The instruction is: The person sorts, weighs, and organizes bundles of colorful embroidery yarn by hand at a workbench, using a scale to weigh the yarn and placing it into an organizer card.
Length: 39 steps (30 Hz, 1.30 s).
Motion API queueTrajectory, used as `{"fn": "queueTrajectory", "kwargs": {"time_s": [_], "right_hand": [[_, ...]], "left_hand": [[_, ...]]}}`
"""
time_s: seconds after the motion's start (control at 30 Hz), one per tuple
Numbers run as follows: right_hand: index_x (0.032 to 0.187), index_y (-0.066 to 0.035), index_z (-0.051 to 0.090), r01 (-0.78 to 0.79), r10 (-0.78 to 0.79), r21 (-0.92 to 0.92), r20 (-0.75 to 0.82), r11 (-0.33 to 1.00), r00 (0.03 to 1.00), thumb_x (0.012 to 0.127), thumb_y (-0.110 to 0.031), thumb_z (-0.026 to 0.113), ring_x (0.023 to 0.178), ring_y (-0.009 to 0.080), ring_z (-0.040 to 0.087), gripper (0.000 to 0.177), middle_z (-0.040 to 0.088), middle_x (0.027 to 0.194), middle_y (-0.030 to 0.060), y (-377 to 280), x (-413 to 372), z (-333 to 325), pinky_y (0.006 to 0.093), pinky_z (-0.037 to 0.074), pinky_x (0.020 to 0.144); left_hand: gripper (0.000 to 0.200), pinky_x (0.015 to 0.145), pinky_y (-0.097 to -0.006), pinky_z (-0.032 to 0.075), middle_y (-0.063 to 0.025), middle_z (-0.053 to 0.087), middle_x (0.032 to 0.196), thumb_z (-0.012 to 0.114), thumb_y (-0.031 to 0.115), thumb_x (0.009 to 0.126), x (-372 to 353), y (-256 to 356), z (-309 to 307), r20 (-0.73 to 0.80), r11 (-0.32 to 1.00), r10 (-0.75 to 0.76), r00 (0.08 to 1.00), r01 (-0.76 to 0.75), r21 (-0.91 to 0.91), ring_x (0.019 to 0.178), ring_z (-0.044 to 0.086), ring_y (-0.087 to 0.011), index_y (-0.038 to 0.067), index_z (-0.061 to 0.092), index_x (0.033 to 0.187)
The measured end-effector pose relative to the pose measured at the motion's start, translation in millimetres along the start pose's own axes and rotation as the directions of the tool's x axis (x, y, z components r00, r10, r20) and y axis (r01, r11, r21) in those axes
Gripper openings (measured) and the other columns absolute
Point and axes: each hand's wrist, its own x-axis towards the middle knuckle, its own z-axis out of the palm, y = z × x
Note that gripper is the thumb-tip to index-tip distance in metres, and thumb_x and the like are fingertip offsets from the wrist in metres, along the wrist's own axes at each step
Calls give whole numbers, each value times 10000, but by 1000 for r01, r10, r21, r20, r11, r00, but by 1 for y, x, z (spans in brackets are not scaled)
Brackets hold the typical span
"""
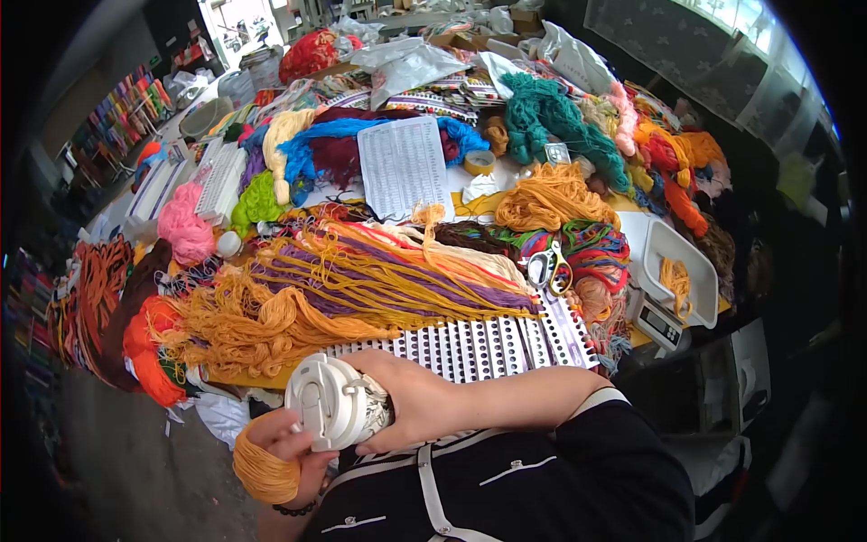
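Note:
My right hand (408,396) is wrapped around a white travel mug (327,402) with a patterned side and a flip-top lid, held tilted in front of my chest. My left hand (291,444) is closed at the lid's edge, its fingertips touching the rim. A thick loop of orange yarn (264,466) is wound around the left fingers. Just beyond the mug lie a tangle of orange yarn (262,330) and a row of white cards with punched holes (470,350). Mustard, purple and cream strands (397,271) stretch across the cards.
Scissors (550,267) rest on the yarn at right, beside a digital scale (657,323) whose white tray (700,271) holds some orange yarn. A printed sheet (404,167), a tape roll (480,163) and teal skeins (560,126) lie farther back. Red-orange yarn (149,352) hangs over the left edge.

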Motion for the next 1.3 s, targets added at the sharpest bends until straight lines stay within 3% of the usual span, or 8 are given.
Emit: {"fn": "queueTrajectory", "kwargs": {"time_s": [0.17,0.27,0.37,0.47,0.53,0.57,0.97,1.3], "right_hand": [[1243,-11,407,14,-14,0,-38,1000,999,559,-259,825,1073,320,498,839,512,1129,179,6,3,-10,384,384,939],[1249,2,408,-13,28,87,-178,996,984,559,-232,850,1097,230,512,852,528,1180,139,16,11,-39,345,387,965],[1240,-2,411,-90,153,197,-332,976,931,542,-210,869,1098,197,511,860,533,1192,116,33,24,-96,349,392,972],[1231,0,402,-90,127,93,-588,992,799,555,-202,855,1061,213,540,838,554,1154,119,71,42,-160,370,424,949],[1220,-2,405,-241,-35,-255,-753,936,657,568,-205,836,1028,227,559,807,569,1115,128,103,53,-210,375,453,917],[1205,-3,410,-272,-86,-310,-789,911,609,568,-207,830,1019,232,563,790,570,1106,131,120,57,-235,370,461,903],[1099,-4,462,-533,-222,-306,-950,789,218,540,-235,829,1004,302,545,708,556,1068,161,255,69,-367,373,442,852],[1125,-2,424,-528,-234,-297,-954,796,185,540,-287,836,1043,334,520,770,533,1099,185,299,58,-378,394,429,875]], "left_hand": [[386,747,-307,445,-141,469,1200,706,166,771,-2,-4,10,18,991,23,1000,-25,129,887,533,-212,119,549,1120],[418,706,-290,432,-149,499,1181,651,186,812,-8,-19,10,-95,977,-189,977,177,-117,764,498,-157,48,517,1184],[450,627,-244,398,-158,522,1164,565,217,868,-16,-58,-22,-313,986,-57,948,103,133,665,430,-100,-28,465,1232],[420,556,-194,348,-135,544,1139,484,220,917,-43,-81,-54,-383,908,-404,830,416,-57,604,369,-49,-44,452,1242],[385,495,-127,267,-45,558,1091,423,219,951,-50,-95,-62,-545,723,-691,474,445,-529,571,330,-2,-13,453,1257],[373,492,-136,284,-47,501,1265,413,247,958,-43,-93,-59,-612,719,-691,385,447,-532,570,336,-6,22,470,1250],[281,505,-128,331,50,560,1152,502,231,893,-148,-137,-88,-635,481,-755,-162,521,-705,563,368,-4,147,577,1150],[271,510,-140,345,51,575,1122,500,214,895,-153,-151,-85,-624,434,-774,-111,624,-650,567,382,-11,137,580,1142]]}}
